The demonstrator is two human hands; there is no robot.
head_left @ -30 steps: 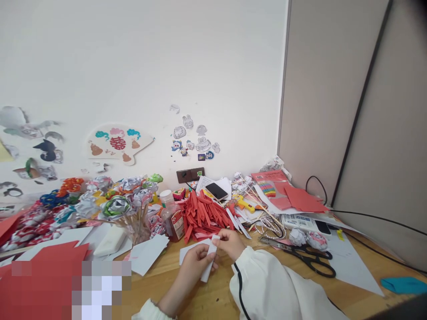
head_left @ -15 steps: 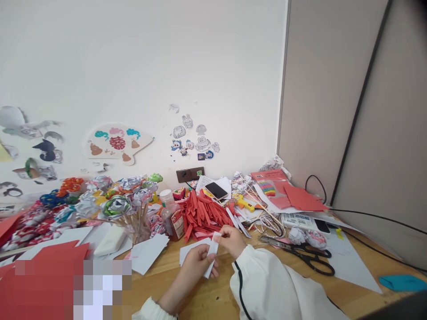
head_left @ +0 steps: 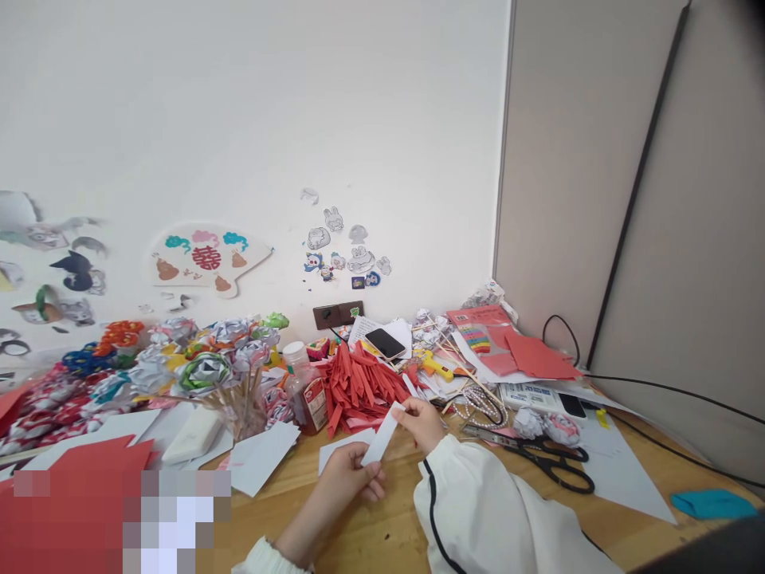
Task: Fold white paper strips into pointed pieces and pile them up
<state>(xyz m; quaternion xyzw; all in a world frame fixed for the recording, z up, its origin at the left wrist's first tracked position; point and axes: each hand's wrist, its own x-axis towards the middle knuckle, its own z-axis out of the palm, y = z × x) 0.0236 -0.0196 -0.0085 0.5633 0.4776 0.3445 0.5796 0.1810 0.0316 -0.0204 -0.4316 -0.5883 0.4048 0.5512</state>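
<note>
A narrow strip of white folded paper [head_left: 382,435] is stretched between my two hands over the wooden table. My left hand [head_left: 351,477] pinches its lower end, thumb on top and the other fingers curled beneath. At the upper end, my right hand [head_left: 421,424] grips it between thumb and fingertips. Behind my left hand lies a flat sheet of white paper [head_left: 335,451], partly covered by the hand. Just beyond my hands is a heap of folded red paper strips [head_left: 362,387].
Black-handled scissors [head_left: 559,462] lie right of my right sleeve. A bottle with reddish contents [head_left: 307,399] and a bundle of sticks [head_left: 242,406] stand left of the red heap. Behind are a phone [head_left: 386,344], a yellow glue gun [head_left: 435,365] and paper flowers [head_left: 209,371].
My right hand has moved slightly up and right along the strip. More of the white strip now shows between my hands. The view has shifted a little.
</note>
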